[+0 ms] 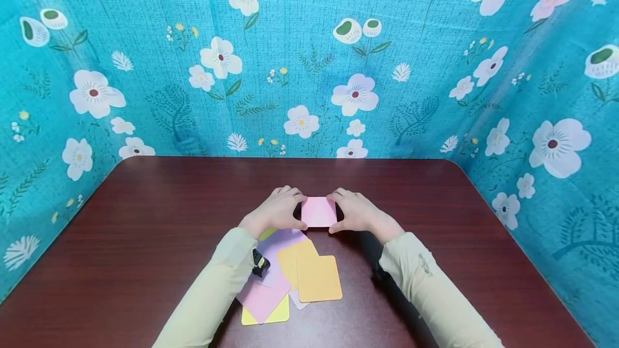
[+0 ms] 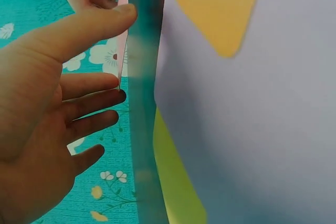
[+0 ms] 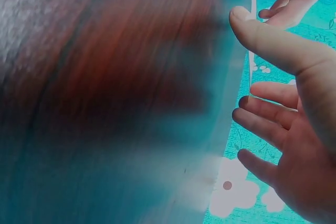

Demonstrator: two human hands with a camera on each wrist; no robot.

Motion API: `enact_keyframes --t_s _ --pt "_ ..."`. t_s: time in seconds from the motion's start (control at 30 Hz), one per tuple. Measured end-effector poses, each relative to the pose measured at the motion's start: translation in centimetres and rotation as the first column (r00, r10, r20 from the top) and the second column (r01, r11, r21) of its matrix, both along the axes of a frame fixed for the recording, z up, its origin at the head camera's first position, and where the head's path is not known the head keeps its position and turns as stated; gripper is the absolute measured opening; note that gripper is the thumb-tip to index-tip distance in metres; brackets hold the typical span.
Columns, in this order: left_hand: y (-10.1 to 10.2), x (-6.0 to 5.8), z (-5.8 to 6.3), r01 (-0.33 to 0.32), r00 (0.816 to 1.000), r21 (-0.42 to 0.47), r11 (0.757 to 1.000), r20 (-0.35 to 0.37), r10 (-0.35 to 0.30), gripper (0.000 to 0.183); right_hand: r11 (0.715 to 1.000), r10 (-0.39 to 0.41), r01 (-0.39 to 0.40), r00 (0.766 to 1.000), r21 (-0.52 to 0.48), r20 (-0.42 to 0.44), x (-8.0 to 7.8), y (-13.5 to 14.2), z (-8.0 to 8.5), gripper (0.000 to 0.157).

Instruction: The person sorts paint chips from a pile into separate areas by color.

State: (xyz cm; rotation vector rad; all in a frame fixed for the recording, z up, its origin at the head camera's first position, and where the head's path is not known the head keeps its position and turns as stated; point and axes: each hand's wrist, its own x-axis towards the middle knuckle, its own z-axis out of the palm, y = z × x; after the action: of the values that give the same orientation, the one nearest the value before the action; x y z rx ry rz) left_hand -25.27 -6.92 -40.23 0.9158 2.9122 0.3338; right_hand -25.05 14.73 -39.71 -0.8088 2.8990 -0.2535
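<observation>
A pink paper card sits between both hands near the middle of the dark table, its sides level with the table's edges. My left hand holds its left side, thumb at the near corner and fingers at the far corner. On the opposite side my right hand grips it the same way. The wrist views show the card nearly edge-on, as a thin pink strip by the left thumb. Whether it touches the table cannot be told.
Nearer the body lies a loose pile of cards: an orange one on top, with purple, pink and yellow ones around it. The left forearm covers part of the pile. A blue floral cloth hangs behind the table.
</observation>
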Motion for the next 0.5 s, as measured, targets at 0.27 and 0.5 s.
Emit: enact_keyframes --t_s 0.27,0.5 --pt "0.4 -1.0 -0.4 -0.042 0.999 -0.010 0.999 0.010 0.042 0.062 1.000 -0.006 0.006 1.000 0.005 0.004 -1.2 0.1 -0.3 0.075" --pt "1.2 -2.0 -0.3 -0.063 0.997 -0.013 0.998 0.037 0.063 0.062 0.998 -0.045 0.047 0.997 -0.031 0.060 -2.1 0.4 -0.4 0.074"
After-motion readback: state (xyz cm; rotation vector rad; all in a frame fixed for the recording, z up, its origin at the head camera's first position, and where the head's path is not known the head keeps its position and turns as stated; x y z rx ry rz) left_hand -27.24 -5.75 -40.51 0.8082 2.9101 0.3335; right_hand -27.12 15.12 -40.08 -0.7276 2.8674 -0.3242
